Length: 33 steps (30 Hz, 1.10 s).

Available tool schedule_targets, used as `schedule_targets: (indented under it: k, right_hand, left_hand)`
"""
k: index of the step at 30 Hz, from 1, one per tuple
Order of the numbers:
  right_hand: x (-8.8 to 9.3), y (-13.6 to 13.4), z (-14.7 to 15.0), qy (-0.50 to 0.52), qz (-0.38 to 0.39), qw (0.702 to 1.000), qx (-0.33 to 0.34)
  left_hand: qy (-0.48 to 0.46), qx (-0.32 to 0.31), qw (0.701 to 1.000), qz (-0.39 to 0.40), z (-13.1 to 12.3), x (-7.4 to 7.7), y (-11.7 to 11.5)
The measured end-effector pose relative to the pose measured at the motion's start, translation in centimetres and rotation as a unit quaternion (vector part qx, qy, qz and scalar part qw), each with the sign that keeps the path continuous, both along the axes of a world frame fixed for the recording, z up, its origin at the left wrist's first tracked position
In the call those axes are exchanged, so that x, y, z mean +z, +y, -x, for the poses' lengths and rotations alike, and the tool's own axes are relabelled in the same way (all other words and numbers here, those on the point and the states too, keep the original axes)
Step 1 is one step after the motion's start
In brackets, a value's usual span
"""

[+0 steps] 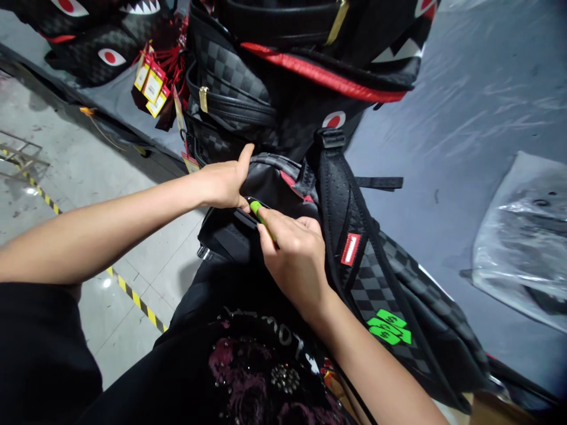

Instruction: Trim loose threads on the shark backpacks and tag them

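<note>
A black and grey checkered backpack [372, 274] lies in front of me against my body, its strap with a red label facing up. My left hand [224, 184] grips the backpack's edge, thumb stretched upward and the other fingers partly hidden. In my right hand [295, 251], a small tool with a bright green handle [257, 209] is held with its tip at the black panel beside my left fingertips. The working end of the tool is too small to make out.
More black backpacks [305, 82] with red-eye and teeth prints are stacked just beyond my hands. Red and yellow tags [153, 85] hang at the left. Clear plastic wrapping [522, 236] lies on the grey table surface [460, 112] at right. Yellow-black tape [137, 301] marks the floor.
</note>
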State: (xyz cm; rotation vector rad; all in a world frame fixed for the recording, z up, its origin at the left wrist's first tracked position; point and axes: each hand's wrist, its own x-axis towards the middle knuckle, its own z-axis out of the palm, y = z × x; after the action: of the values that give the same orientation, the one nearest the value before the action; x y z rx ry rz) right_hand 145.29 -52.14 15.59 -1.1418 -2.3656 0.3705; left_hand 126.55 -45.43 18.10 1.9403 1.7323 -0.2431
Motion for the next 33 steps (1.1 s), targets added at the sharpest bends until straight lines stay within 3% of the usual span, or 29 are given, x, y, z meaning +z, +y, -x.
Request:
schedule_targets:
  k: [4,11,22,26,30,33]
  right_hand:
    - [0.3,0.2,-0.4,0.009,0.001,1.0,0.006]
    - [1.4,0.2,-1.3,0.001,0.01,1.0,0.017]
    - [0.8,0.8,0.0,0.027,0.025,0.999,0.008]
    - [1.0,0.9,0.0,0.023,0.055,0.998,0.038]
    - [1.0,0.9,0.5,0.02,0.036,0.999,0.002]
    - [1.1,1.2,0.8,0.017,0.069,0.996,0.044]
  left_hand:
    - [0.049,0.019,0.999,-0.008,-0.6,0.2,-0.2]
    - [-0.006,-0.017,0.999,0.036,0.4,1.3,0.1]
    - [-0.023,-0.033,0.998,0.047,0.9,1.1,0.4]
    - [-0.033,-0.04,0.997,0.055,1.1,1.2,0.6]
    - [-0.037,-0.041,0.997,0.058,1.2,1.2,0.7]
    - [-0.041,-0.037,0.997,0.055,1.2,1.1,0.6]
